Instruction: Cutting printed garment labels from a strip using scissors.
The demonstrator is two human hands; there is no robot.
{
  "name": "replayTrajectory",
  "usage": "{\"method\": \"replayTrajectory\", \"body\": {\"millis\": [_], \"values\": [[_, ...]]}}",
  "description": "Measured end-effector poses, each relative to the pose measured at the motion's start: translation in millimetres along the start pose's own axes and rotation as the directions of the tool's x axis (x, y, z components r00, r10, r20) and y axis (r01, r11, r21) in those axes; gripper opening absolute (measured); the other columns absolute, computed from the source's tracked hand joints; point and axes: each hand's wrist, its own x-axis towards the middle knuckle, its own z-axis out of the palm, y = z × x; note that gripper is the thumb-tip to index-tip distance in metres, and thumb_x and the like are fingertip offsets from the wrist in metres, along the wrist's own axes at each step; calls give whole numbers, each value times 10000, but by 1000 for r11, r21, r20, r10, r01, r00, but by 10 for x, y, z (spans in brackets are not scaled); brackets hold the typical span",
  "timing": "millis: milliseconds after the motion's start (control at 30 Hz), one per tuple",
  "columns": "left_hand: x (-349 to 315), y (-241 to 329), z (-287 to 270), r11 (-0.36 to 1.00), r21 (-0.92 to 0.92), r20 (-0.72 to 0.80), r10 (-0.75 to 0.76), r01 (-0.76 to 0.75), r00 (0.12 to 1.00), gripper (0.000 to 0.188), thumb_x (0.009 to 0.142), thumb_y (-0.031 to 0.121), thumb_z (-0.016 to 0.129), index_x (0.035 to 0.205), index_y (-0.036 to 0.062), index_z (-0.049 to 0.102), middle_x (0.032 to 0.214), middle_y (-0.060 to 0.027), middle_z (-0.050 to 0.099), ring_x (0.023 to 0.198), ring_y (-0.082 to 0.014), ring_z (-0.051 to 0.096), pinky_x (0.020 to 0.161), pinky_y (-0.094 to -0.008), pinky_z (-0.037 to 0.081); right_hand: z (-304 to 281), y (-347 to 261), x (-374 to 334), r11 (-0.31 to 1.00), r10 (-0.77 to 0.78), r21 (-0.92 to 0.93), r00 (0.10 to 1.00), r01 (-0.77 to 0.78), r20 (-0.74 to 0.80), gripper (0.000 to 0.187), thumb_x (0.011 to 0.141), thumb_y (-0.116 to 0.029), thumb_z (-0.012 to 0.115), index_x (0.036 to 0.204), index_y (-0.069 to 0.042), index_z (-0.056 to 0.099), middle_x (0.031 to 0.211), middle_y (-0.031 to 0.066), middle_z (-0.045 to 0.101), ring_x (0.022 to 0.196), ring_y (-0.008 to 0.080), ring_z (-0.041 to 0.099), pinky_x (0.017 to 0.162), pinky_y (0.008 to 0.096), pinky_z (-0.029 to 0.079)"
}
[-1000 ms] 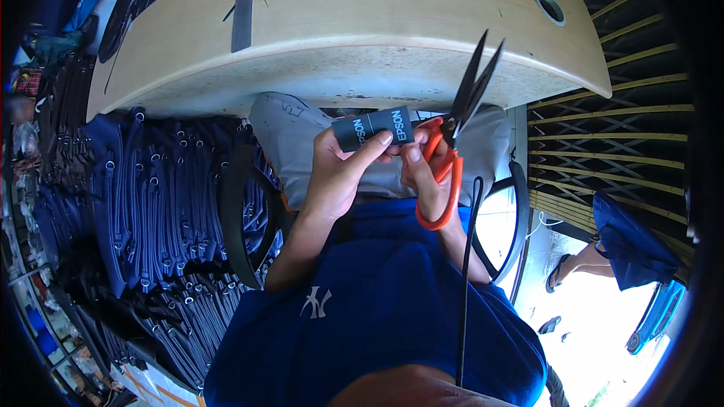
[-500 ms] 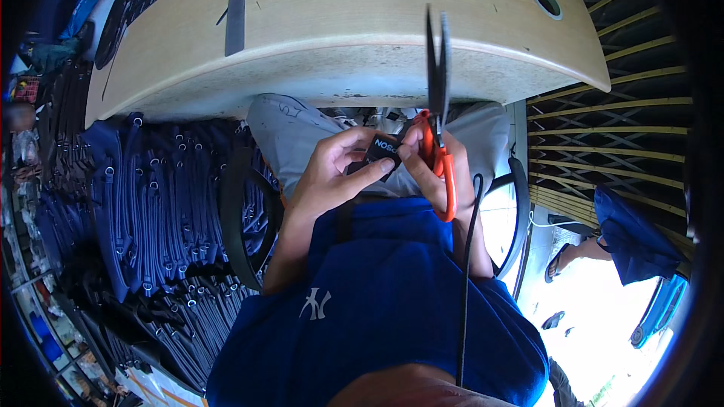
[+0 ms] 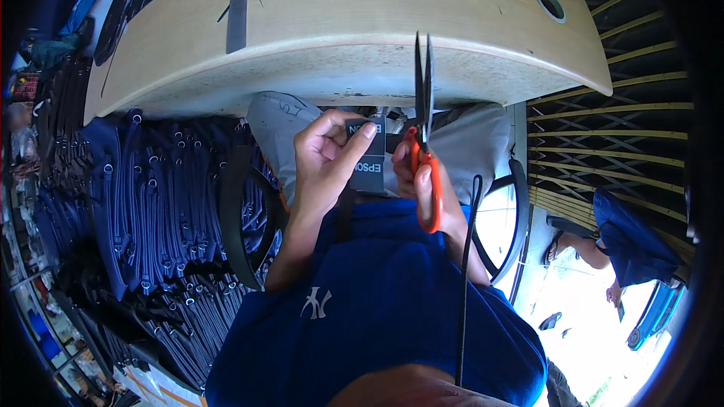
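My left hand [image 3: 320, 162] pinches a dark woven label strip [image 3: 367, 158] with pale lettering between thumb and fingers. The strip hangs flat toward my lap and shows two printed sections. Close beside it on the right, my right hand [image 3: 446, 192] grips orange-handled scissors [image 3: 432, 207]. Their dark blades point away from me toward the desk edge and stand slightly apart. The blades are clear of the label. Some of my right fingers are hidden behind the handles.
A wooden desk [image 3: 339, 0] with a grey strap [image 3: 237, 11] and a round cable hole [image 3: 549, 4] lies ahead. Bundles of navy straps [image 3: 162, 211] hang at the left, near the chair armrest [image 3: 245, 218]. At right are a folding gate [image 3: 611, 136] and another person's leg [image 3: 584, 251].
The label has opened out flat and lengthwise in my left hand. My right hand has drawn back toward me, bringing the scissors lower and slightly left.
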Motion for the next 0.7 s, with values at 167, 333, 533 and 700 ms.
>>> {"method": "replayTrajectory", "body": {"millis": [167, 333, 533, 700], "values": [[33, 48, 47, 997, 44, -72, 74, -71, 995, 122, 814, 23, 664, 913, -23, 611, 591, 86, 424, 521, 33, 353, 448, -149, 227, 144, 38, -71, 999, -41, 2, 998, 41, 55, 598, 886, -578, 397, 998, 8, 427, 716, 46, 436, 636, 119, 417, 599, 277, 370], [70, 94, 111, 985, 78, -107, 160, -152, 981, 99, 811, 11, 660, 895, -20, 616, 611, 64, 511, 516, 38, 374, 451, -140, 246, 197, 69, -78, 999, 20, -31, 995, -17, 97, 537, 911, -495, 424, 1028, 29, 406, 657, 64, 447, 604, 152, 462, 661, 330, 424], [83, 112, 101, 979, 99, -82, 187, -179, 979, 91, 810, 5, 657, 885, -25, 615, 634, 44, 547, 515, 36, 387, 450, -139, 263, 207, 59, -74, 998, -41, -32, 994, 45, 105, 563, 915, -489, 414, 1036, 61, 416, 673, 105, 478, 640, 200, 519, 730, 359, 452], [67, 130, 118, 985, 86, -104, 158, -149, 982, 86, 811, 8, 658, 878, -23, 614, 632, 43, 546, 517, 36, 397, 449, -138, 270, 189, 51, -96, 998, 0, -66, 993, 8, 115, 587, 908, -511, 411, 1020, 65, 438, 733, 137, 518, 672, 223, 544, 682, 352, 451]]}}
